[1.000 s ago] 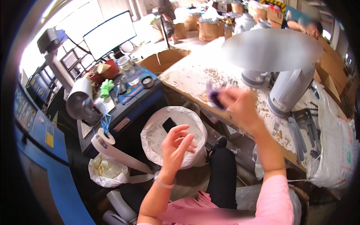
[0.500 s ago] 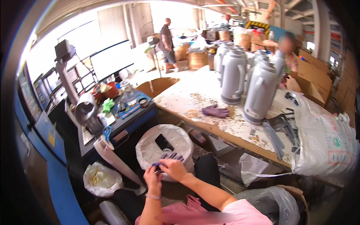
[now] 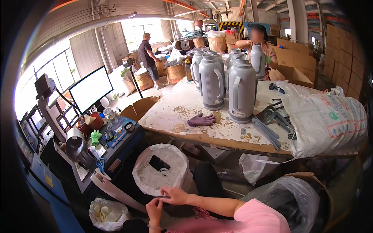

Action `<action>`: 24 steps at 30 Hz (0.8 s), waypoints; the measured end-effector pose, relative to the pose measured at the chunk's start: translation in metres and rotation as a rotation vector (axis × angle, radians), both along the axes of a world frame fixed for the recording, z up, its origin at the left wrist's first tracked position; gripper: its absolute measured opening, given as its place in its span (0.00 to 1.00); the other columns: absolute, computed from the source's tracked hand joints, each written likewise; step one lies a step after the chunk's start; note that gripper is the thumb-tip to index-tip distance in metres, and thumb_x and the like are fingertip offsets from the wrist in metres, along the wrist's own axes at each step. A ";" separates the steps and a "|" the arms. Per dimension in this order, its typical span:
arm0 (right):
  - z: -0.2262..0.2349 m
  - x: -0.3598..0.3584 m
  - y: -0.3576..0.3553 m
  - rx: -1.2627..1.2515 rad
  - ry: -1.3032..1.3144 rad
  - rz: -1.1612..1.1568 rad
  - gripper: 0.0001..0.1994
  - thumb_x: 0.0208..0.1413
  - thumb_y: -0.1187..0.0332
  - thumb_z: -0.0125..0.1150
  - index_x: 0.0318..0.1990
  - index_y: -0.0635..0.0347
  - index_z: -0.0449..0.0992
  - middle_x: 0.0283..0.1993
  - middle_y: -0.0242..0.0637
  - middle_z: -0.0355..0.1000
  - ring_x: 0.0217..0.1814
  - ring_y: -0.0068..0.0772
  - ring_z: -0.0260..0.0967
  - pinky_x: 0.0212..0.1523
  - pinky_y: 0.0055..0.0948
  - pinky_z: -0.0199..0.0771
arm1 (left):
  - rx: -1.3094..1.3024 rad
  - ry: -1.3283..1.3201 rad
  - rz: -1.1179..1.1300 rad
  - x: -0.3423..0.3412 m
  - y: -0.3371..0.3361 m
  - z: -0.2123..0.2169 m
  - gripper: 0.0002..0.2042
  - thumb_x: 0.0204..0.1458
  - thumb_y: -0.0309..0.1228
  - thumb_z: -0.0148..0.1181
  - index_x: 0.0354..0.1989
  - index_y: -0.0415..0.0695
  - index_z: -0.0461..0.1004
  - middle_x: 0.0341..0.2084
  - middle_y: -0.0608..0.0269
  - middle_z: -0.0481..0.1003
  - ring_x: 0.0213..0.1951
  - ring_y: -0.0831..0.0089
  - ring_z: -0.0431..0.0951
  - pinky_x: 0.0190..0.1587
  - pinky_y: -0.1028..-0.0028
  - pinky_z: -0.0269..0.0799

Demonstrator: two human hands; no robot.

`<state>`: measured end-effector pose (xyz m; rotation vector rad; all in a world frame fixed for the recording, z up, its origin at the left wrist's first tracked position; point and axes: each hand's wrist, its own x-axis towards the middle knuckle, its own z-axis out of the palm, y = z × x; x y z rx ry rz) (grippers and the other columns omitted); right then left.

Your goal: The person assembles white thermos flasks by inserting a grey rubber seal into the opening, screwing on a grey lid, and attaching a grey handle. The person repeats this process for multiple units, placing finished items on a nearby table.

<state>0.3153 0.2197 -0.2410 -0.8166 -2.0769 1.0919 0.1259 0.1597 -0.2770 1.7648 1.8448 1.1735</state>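
My left hand (image 3: 154,209) and my right hand (image 3: 175,195) meet low in the picture, just in front of a white-lined bin (image 3: 180,155). Both have fingers pinched together on a purple glove (image 3: 164,197), of which only a thin dark strip shows between the fingertips; the rest is hidden. In the bin a black phone (image 3: 159,163) lies among pale rings (image 3: 163,173). Another purple glove (image 3: 202,120) rests flat on the worktable (image 3: 167,116), beyond my hands.
Several grey vacuum flasks (image 3: 241,89) stand on the table. Grey handles (image 3: 266,133) and a large white sack (image 3: 326,124) lie at its right. A co-worker (image 3: 268,54) handles a flask opposite. Left is a bench with a monitor (image 3: 92,90); a small bag (image 3: 108,214) sits below.
My view has tilted up and turned right. The glove's fingers, spread over the bin before, no longer show; my hands remain together. The co-worker opposite now shows more fully.
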 end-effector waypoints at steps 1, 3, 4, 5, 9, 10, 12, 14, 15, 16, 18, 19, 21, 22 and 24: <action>0.009 -0.003 -0.003 -0.031 0.115 0.113 0.13 0.59 0.61 0.58 0.42 0.62 0.70 0.31 0.50 0.74 0.36 0.59 0.73 0.38 0.49 0.71 | -0.014 0.016 -0.020 -0.001 0.000 -0.003 0.08 0.49 0.29 0.66 0.32 0.35 0.81 0.18 0.53 0.78 0.19 0.66 0.77 0.28 0.69 0.72; -0.006 -0.011 -0.002 0.105 0.157 0.103 0.10 0.59 0.66 0.55 0.41 0.64 0.69 0.31 0.51 0.72 0.37 0.60 0.71 0.40 0.50 0.70 | -0.093 -0.069 -0.051 0.009 0.007 0.001 0.09 0.50 0.29 0.65 0.30 0.33 0.80 0.17 0.51 0.77 0.21 0.73 0.78 0.27 0.70 0.71; -0.017 -0.015 -0.005 0.170 0.180 0.101 0.08 0.59 0.68 0.53 0.40 0.65 0.69 0.31 0.51 0.71 0.37 0.60 0.71 0.40 0.51 0.70 | -0.126 -0.107 -0.067 0.014 0.010 0.005 0.09 0.50 0.29 0.64 0.29 0.33 0.79 0.17 0.50 0.77 0.21 0.74 0.78 0.27 0.69 0.71; -0.019 -0.020 -0.009 0.166 0.189 0.103 0.07 0.58 0.70 0.52 0.40 0.65 0.69 0.32 0.52 0.71 0.38 0.60 0.70 0.42 0.50 0.70 | -0.152 -0.139 -0.069 0.012 0.012 0.009 0.09 0.50 0.28 0.64 0.29 0.33 0.79 0.17 0.49 0.77 0.22 0.75 0.78 0.27 0.69 0.71; -0.018 -0.030 -0.025 0.185 0.124 0.140 0.08 0.52 0.75 0.51 0.40 0.66 0.68 0.38 0.53 0.70 0.46 0.59 0.69 0.49 0.47 0.69 | -0.125 -0.002 0.003 0.006 0.004 0.010 0.08 0.49 0.27 0.63 0.29 0.33 0.80 0.18 0.50 0.78 0.22 0.78 0.78 0.27 0.70 0.72; -0.020 -0.031 -0.027 0.212 0.091 0.152 0.08 0.52 0.75 0.51 0.40 0.66 0.68 0.38 0.53 0.70 0.46 0.59 0.69 0.49 0.47 0.69 | -0.139 0.010 -0.002 0.003 0.004 0.009 0.08 0.50 0.27 0.63 0.31 0.33 0.82 0.19 0.50 0.80 0.23 0.78 0.79 0.27 0.71 0.73; -0.029 -0.032 -0.030 0.343 0.098 0.153 0.13 0.51 0.76 0.52 0.45 0.67 0.66 0.38 0.52 0.69 0.49 0.58 0.69 0.53 0.48 0.68 | -0.153 -0.142 -0.009 0.002 0.005 0.015 0.08 0.49 0.26 0.62 0.31 0.32 0.82 0.20 0.54 0.81 0.23 0.76 0.79 0.27 0.73 0.73; -0.039 -0.035 -0.033 0.409 0.101 0.145 0.17 0.52 0.75 0.53 0.49 0.68 0.64 0.37 0.52 0.71 0.46 0.57 0.71 0.51 0.48 0.70 | -0.205 -0.243 -0.011 -0.019 0.009 0.003 0.09 0.48 0.26 0.62 0.34 0.35 0.84 0.22 0.52 0.82 0.24 0.74 0.83 0.31 0.72 0.78; -0.040 -0.034 -0.032 0.445 0.098 0.139 0.18 0.52 0.75 0.54 0.52 0.69 0.63 0.37 0.52 0.72 0.45 0.57 0.72 0.49 0.48 0.72 | -0.222 -0.171 0.005 -0.029 0.013 0.005 0.10 0.47 0.26 0.62 0.35 0.35 0.84 0.22 0.51 0.82 0.25 0.72 0.83 0.31 0.71 0.78; -0.041 -0.034 -0.029 0.371 -0.044 0.193 0.19 0.53 0.74 0.54 0.53 0.70 0.64 0.38 0.53 0.72 0.45 0.58 0.73 0.49 0.48 0.72 | -0.238 -0.098 0.023 -0.039 0.016 0.007 0.10 0.47 0.26 0.62 0.35 0.35 0.84 0.22 0.51 0.82 0.25 0.70 0.84 0.31 0.71 0.78; -0.034 -0.035 -0.032 0.204 -0.337 0.326 0.21 0.54 0.73 0.54 0.55 0.71 0.64 0.40 0.56 0.74 0.43 0.59 0.75 0.49 0.47 0.74 | -0.266 0.002 0.047 -0.041 0.009 0.016 0.10 0.47 0.26 0.61 0.36 0.36 0.84 0.23 0.49 0.82 0.27 0.64 0.85 0.32 0.69 0.79; -0.029 -0.035 -0.027 0.180 -0.457 0.346 0.22 0.54 0.72 0.54 0.55 0.72 0.64 0.39 0.55 0.75 0.41 0.58 0.76 0.47 0.47 0.74 | -0.184 0.055 0.025 -0.046 0.014 0.005 0.10 0.48 0.27 0.61 0.35 0.37 0.84 0.23 0.48 0.81 0.27 0.60 0.84 0.33 0.67 0.79; -0.004 -0.045 -0.016 0.141 -0.683 0.410 0.23 0.53 0.70 0.55 0.56 0.74 0.64 0.38 0.54 0.77 0.37 0.56 0.77 0.44 0.48 0.75 | 0.056 0.275 -0.039 -0.025 0.013 0.023 0.09 0.49 0.28 0.61 0.35 0.39 0.83 0.23 0.49 0.80 0.27 0.55 0.83 0.32 0.63 0.78; -0.110 -0.037 0.028 0.573 -0.726 0.397 0.19 0.52 0.69 0.56 0.51 0.70 0.71 0.32 0.47 0.78 0.35 0.49 0.77 0.43 0.46 0.75 | 0.130 0.366 -0.169 0.014 0.038 0.036 0.08 0.50 0.28 0.60 0.36 0.40 0.82 0.23 0.50 0.80 0.26 0.54 0.82 0.31 0.60 0.77; -0.076 -0.047 0.040 0.169 -0.687 0.577 0.15 0.52 0.73 0.53 0.47 0.67 0.75 0.40 0.50 0.78 0.38 0.46 0.75 0.44 0.45 0.73 | 0.170 0.452 -0.234 0.003 0.021 0.034 0.08 0.51 0.26 0.58 0.39 0.44 0.79 0.22 0.54 0.79 0.25 0.53 0.80 0.28 0.57 0.75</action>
